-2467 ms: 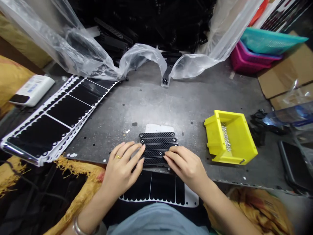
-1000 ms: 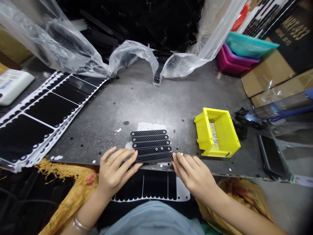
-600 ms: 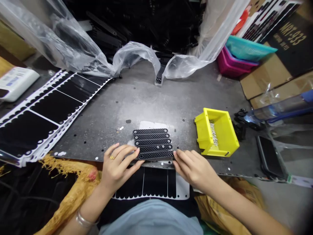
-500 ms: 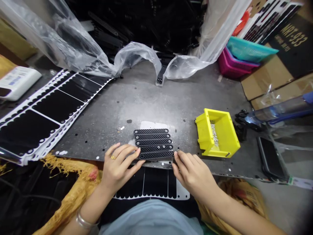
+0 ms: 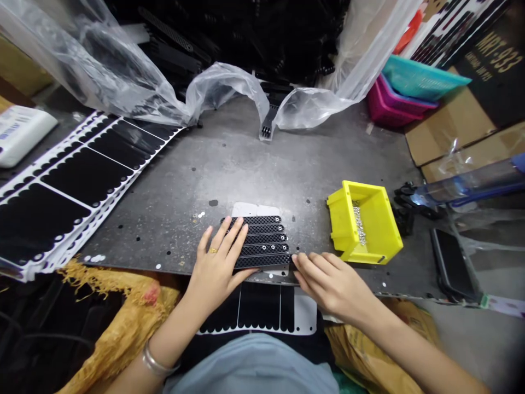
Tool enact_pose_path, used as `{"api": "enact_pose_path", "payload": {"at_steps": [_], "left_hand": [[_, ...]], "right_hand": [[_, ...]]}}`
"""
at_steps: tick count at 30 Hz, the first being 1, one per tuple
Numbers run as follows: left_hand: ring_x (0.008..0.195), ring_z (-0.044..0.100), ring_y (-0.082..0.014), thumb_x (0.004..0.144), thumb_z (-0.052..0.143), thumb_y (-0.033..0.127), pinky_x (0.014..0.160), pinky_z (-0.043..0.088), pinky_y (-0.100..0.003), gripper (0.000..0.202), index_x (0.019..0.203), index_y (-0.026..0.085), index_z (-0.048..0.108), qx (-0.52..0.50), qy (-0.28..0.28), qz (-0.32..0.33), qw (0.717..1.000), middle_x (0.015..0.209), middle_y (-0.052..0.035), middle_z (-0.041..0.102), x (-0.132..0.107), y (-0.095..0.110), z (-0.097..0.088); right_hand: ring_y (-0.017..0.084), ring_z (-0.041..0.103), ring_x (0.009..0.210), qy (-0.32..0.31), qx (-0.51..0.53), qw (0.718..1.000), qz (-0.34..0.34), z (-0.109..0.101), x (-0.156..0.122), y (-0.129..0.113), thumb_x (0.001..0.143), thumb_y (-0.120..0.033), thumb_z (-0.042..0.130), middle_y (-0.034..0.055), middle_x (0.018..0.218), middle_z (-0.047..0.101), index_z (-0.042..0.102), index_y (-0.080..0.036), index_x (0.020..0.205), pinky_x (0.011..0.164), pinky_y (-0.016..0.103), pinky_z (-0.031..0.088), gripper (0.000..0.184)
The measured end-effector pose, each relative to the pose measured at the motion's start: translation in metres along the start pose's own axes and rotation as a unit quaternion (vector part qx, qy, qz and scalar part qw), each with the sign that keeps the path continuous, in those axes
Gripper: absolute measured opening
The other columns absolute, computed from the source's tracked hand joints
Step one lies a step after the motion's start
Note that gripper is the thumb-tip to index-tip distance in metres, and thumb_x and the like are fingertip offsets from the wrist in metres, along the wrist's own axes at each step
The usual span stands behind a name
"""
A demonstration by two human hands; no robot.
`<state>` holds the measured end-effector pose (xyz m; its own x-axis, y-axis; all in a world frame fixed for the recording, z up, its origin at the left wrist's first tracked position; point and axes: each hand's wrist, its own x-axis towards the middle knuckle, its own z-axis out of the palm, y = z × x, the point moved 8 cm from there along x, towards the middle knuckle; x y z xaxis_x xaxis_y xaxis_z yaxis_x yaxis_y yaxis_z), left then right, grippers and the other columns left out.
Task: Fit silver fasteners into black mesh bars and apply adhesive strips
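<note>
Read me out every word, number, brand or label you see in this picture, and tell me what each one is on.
"MRT-933": on the dark box at the upper right.
Smaller line under it, same box: too blurred to read.
Print on the label of the white object at the left edge: too blurred to read.
Black strips and yellow bin: no readable text.

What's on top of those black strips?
The left hand lies over the left part of the black strips, mostly hiding it. Toward the right, small pale rings show; whatever is beneath the hand is covered.
</note>
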<state>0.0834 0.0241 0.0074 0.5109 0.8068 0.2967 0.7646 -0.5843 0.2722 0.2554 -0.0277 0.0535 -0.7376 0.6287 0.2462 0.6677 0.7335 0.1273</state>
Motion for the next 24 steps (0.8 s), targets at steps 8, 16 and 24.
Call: {"api": "enact_pose_path", "payload": {"at_steps": [8,16,24], "left_hand": [[0.154,0.036,-0.0346,0.102,0.055,0.051,0.128,0.011,-0.05,0.078,0.164,0.012,0.027,-0.002,-0.005,0.003,1.0,0.161,-0.0184,0.046,-0.002,-0.001,0.002],[0.155,0.035,-0.0346,0.101,0.059,0.049,0.128,0.012,-0.051,0.079,0.163,0.012,0.027,-0.008,-0.007,0.012,1.0,0.162,-0.0192,0.045,-0.002,-0.004,0.004],[0.158,0.029,-0.0321,0.1,0.061,0.047,0.129,0.015,-0.047,0.091,0.167,0.011,0.012,-0.02,-0.003,-0.001,1.0,0.165,-0.0198,0.04,-0.006,-0.007,0.002]], "right_hand": [[0.022,0.066,0.087,0.013,0.101,0.977,0.189,0.002,-0.002,0.004,0.103,-0.021,0.052,0.0162,0.106,0.073,0.069,-0.007,0.12,0.07,0.035,0.05,0.028],[0.019,0.063,0.098,0.016,0.034,0.998,-0.053,0.0,-0.003,0.023,0.1,-0.016,0.061,0.0044,0.109,0.077,0.073,-0.014,0.116,0.086,0.035,0.048,0.02],[0.017,0.06,0.083,0.047,0.185,0.977,0.099,0.009,0.039,0.045,0.103,-0.026,0.061,0.0067,0.095,0.073,0.071,-0.016,0.104,0.071,0.032,0.042,0.015]]}}
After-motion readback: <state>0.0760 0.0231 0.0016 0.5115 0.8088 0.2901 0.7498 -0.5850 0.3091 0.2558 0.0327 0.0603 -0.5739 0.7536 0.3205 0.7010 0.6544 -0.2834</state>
